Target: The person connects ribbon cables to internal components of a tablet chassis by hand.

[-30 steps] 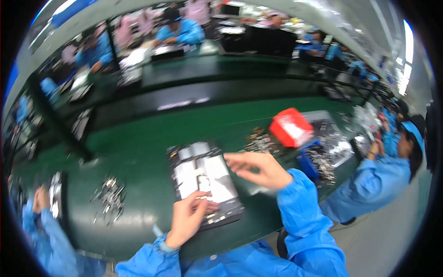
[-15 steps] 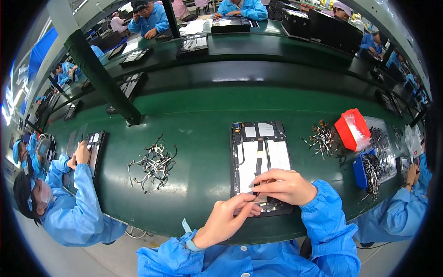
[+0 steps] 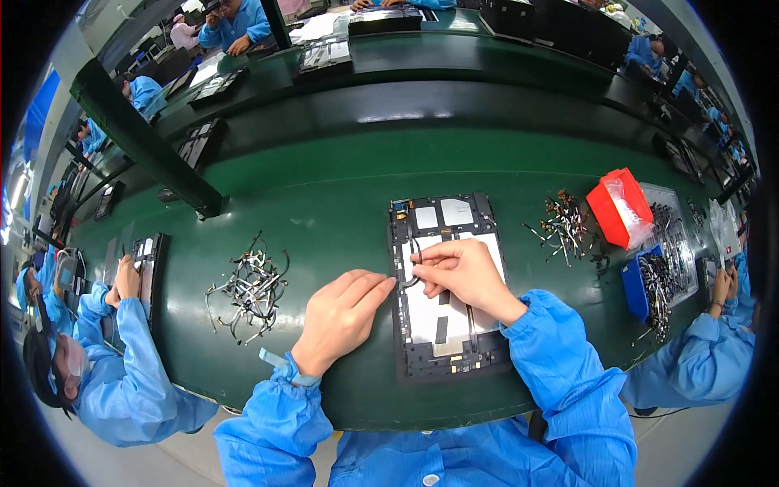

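One wide fisheye view, upright, looks from the wearer's head down and forward over the green surface (image 3: 349, 174), near enough that the blue sleeves (image 3: 560, 365) loom large, entering from five and seven o'clock. The coat front (image 3: 442, 458) fills six; co-workers (image 3: 134, 369) sit at eight and four; a far surface (image 3: 438, 49) curves across twelve.

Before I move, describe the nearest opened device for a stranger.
On the green bench, look between the left cable pile and the right parts pile. There lies a flat black device with white panels; unlike the co-worker's device far left, it has the person's right hand over it.
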Motion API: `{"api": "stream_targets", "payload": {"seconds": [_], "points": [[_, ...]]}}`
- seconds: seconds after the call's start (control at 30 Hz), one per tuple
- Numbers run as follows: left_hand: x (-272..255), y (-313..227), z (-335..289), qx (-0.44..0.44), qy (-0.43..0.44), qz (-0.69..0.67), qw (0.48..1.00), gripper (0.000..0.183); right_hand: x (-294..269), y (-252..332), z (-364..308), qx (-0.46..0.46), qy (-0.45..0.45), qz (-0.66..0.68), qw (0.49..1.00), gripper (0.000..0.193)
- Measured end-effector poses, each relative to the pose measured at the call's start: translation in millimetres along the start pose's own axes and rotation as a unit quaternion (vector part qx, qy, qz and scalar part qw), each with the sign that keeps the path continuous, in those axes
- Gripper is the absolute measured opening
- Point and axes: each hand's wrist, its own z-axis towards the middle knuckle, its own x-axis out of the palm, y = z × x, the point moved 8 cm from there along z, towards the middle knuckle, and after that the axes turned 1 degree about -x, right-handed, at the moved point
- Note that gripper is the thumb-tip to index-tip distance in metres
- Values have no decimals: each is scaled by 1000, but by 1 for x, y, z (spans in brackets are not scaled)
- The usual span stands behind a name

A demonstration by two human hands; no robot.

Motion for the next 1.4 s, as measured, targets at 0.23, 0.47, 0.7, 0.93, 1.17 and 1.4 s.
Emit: {"api": "stream_targets", "payload": {"seconds": [0.23,0.47,0.7,0.93,1.17,1.4], "points": [[15,4,-6,13,32,6,999,32,1,2,0,25,7,-13,1000,33],[18,7,-6,24,31,19,999,31,5,6,0,15,11,-49,999,33],[9,6,-13,40,-36,11,998,33,4,7,0,27,6,-59,998,33],[23,2,-13,50,21,12,998,30,4,3,-1,25,8,-70,997,34],[25,0,-10,44,39,20,998,26,6,7,0,18,16,-71,997,34],[19,-4,-12,55,23,46,997,21,3,2,0,7,7,-52,999,32]]}}
